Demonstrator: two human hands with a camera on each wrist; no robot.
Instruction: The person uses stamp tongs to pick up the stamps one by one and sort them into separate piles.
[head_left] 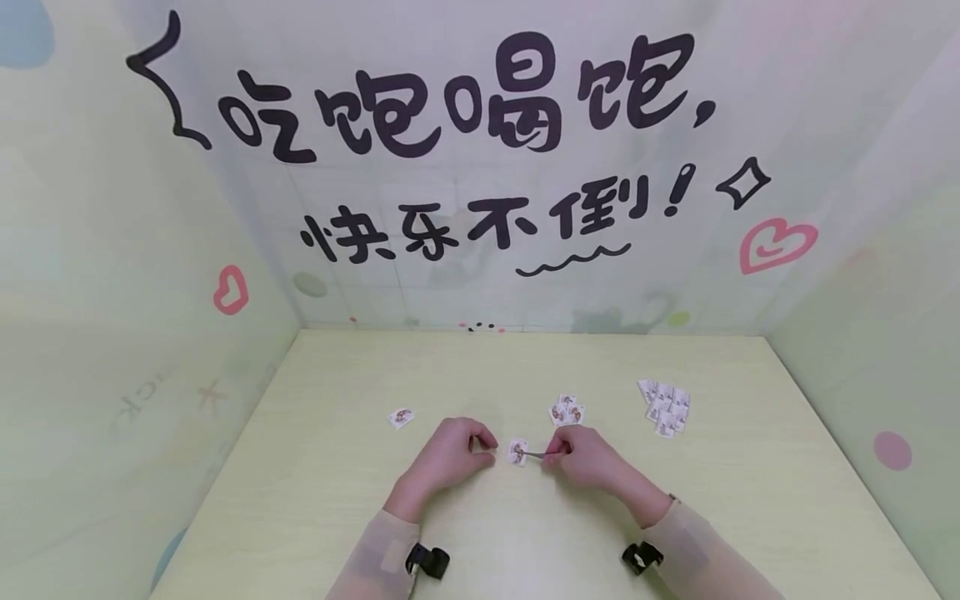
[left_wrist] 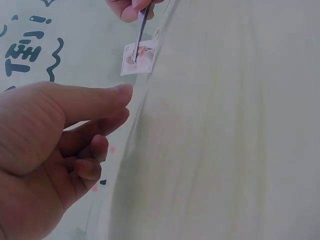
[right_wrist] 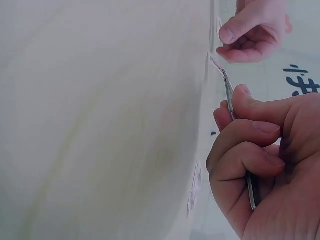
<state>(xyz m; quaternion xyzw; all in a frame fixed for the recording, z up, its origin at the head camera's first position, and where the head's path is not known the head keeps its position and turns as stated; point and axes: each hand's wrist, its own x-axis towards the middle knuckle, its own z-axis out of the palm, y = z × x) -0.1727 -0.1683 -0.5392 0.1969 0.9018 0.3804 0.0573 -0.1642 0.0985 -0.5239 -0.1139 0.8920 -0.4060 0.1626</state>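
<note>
In the head view my right hand (head_left: 588,457) grips a pair of metal tweezers (head_left: 538,455). Their tips reach onto a small white card (head_left: 517,452) with a coloured figure printed on it. The left wrist view shows the tweezers (left_wrist: 141,27) meeting this card (left_wrist: 145,64), which appears tilted there. Just left of the card is my left hand (head_left: 450,454), its fingers loosely bent and nothing seen between thumb and forefinger. From the right wrist, the tweezers' shaft (right_wrist: 230,95) runs through my curled right fingers (right_wrist: 240,150).
A single similar card (head_left: 401,417) lies beyond my left hand. A few more cards (head_left: 567,410) form a cluster behind my right hand, and several greyer cards (head_left: 666,408) overlap farther right. Printed fabric walls (head_left: 480,167) enclose the pale table (head_left: 337,375).
</note>
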